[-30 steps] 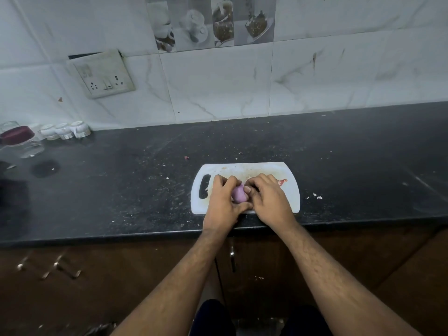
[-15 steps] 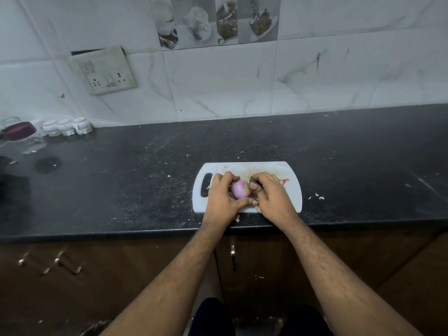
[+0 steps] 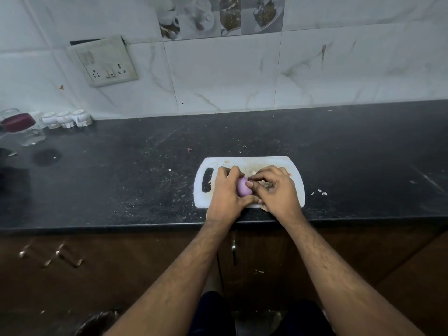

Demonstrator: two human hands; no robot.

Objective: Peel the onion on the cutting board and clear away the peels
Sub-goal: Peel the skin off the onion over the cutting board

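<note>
A small purple onion (image 3: 242, 187) is held just over the white cutting board (image 3: 244, 161), which lies near the front edge of the black counter. My left hand (image 3: 224, 195) grips the onion from the left, fingers curled over its top and thumb beneath. My right hand (image 3: 276, 190) meets it from the right, thumb and fingertips pinching at the onion's skin. Pale peel scraps (image 3: 266, 186) lie on the board under my right hand, mostly hidden.
Small peel bits (image 3: 321, 192) lie on the counter (image 3: 121, 185) right of the board. A glass jar with a dark red lid (image 3: 23, 128) and three small white containers (image 3: 65, 118) stand at the far left by the wall. A socket plate (image 3: 106, 61) is on the tiles.
Both hands stay on the onion over the board; the onion has turned a little in my fingers and my right thumb has shifted on its surface.
</note>
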